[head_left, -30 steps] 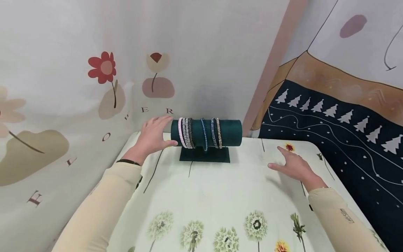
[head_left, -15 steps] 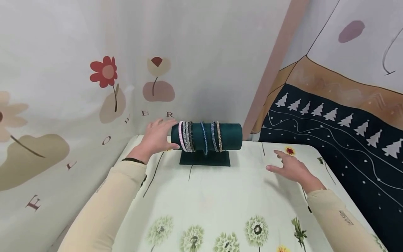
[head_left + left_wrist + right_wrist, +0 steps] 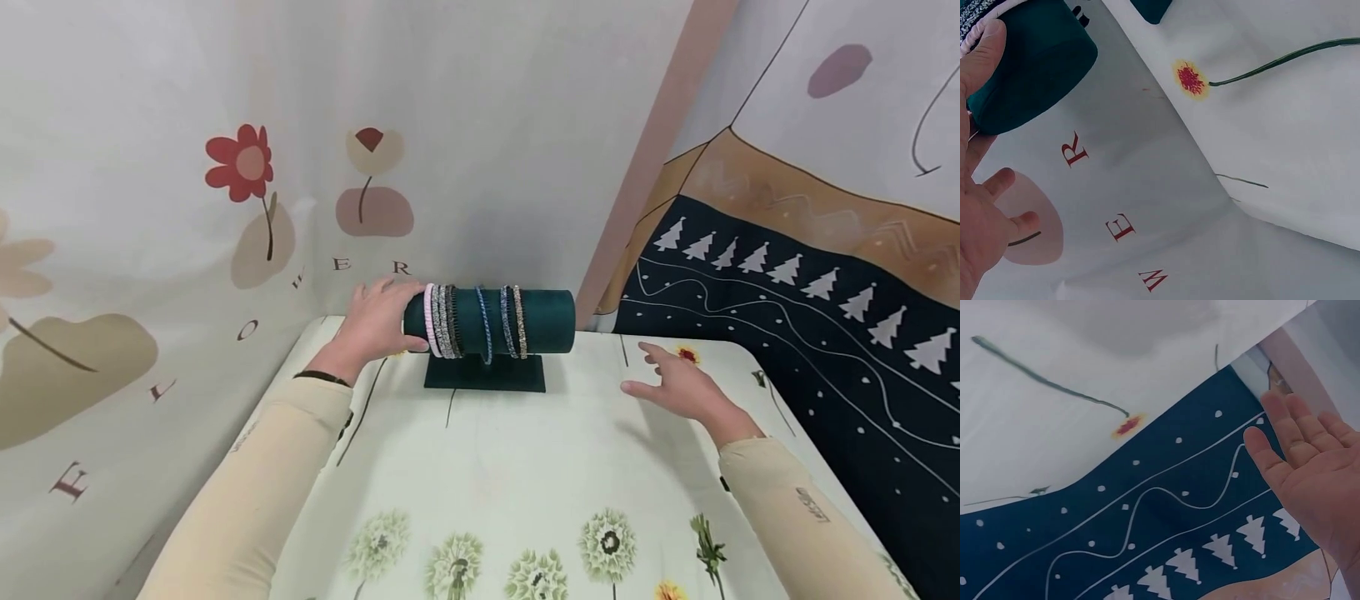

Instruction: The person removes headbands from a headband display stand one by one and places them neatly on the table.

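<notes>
A dark green bracelet display stand [image 3: 551, 321] with a padded roll stands at the back of the table. Around the roll sit a pink bracelet [image 3: 430, 321] at the left, silvery and dark bracelets [image 3: 444, 323] beside it, a blue braided bracelet [image 3: 486, 325] mid-roll, then a dark blue bracelet [image 3: 507, 322] and a gold-toned bracelet [image 3: 520, 322]. My left hand [image 3: 375, 323] grips the roll's left end, thumb in front and fingers over the top and behind. In the left wrist view its thumb [image 3: 991, 50] lies right at the pink bracelet. My right hand [image 3: 678, 385] hovers over the table's right side, fingers spread, holding nothing.
The table [image 3: 495, 467] wears a white cloth printed with flowers. Behind and left hangs a pale curtain [image 3: 525, 125] with flower prints and letters. A dark cloth with white trees [image 3: 750, 283] hangs along the right edge.
My left hand has moved slightly right, farther over the roll's end and up to the pink bracelet. My right hand has drifted a little left. The stand and bracelets keep their places.
</notes>
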The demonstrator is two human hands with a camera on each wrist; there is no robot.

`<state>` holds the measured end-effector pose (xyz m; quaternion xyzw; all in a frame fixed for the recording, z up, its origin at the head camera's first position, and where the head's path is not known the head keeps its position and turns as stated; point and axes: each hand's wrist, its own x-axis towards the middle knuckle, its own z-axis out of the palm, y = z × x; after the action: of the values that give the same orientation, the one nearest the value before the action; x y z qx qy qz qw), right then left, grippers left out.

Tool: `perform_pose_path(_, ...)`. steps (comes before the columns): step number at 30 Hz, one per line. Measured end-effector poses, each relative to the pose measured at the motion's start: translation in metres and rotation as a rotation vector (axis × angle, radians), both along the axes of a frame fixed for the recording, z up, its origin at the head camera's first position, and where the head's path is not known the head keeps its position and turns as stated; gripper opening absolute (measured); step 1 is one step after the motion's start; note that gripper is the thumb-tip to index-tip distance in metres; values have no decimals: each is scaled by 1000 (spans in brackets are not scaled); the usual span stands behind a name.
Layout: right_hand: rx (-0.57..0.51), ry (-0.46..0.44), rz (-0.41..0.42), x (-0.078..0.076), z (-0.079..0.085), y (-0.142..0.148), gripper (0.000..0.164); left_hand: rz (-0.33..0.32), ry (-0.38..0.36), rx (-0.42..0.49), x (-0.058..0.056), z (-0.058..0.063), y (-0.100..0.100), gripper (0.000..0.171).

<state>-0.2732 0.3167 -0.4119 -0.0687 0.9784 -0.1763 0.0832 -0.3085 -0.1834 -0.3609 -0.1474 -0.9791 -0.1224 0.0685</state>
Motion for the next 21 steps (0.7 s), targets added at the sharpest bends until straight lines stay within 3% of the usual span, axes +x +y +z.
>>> perform_pose_path(14, -38, 34, 47, -10, 22, -30, 112, 15, 10, -31, 2, -1, 3, 96)
perform_pose_path(21, -52, 81, 48, -19, 31, -46, 124, 33, 3, -15, 3, 0, 3, 96)
